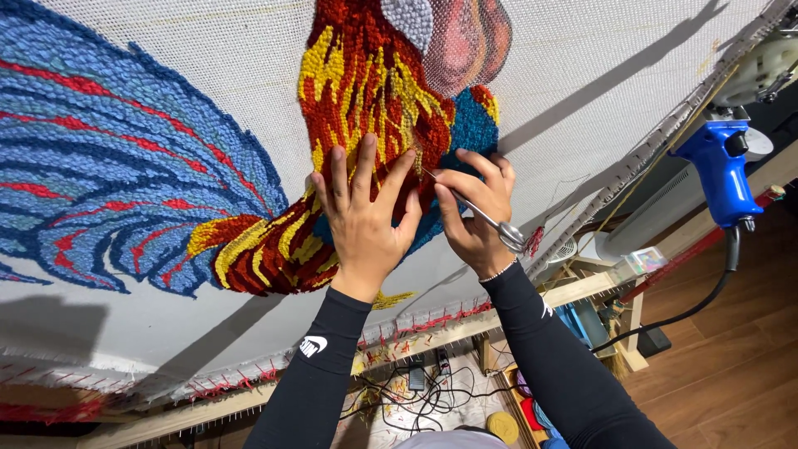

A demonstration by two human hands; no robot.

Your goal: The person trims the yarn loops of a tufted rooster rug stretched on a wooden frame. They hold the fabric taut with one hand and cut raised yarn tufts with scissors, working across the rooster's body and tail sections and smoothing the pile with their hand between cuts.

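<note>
Two hands work on one tufted rug stretched on a wooden frame: the left hand lies flat on the red-and-yellow pile, fingers spread. At its 3 o'clock, the right hand is clamped around one pair of scissors, tips touching the yarn; one blue tufting gun hangs farther toward 3 o'clock.

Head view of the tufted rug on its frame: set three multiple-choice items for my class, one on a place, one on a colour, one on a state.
1. Where does the blue tufting gun hang?
A. by the frame's right edge
B. on the floor
C. in the left hand

2. What colour is the large feathered patch at the left?
A. green
B. blue with red streaks
C. white

3. What is the left hand doing?
A. gripping scissors
B. clenched in a fist
C. lying flat, fingers spread, on the yarn

Key: 1 A, it sits beside the frame's edge; 2 B, the yarn shows it; 3 C, the right hand holds the scissors.
</note>
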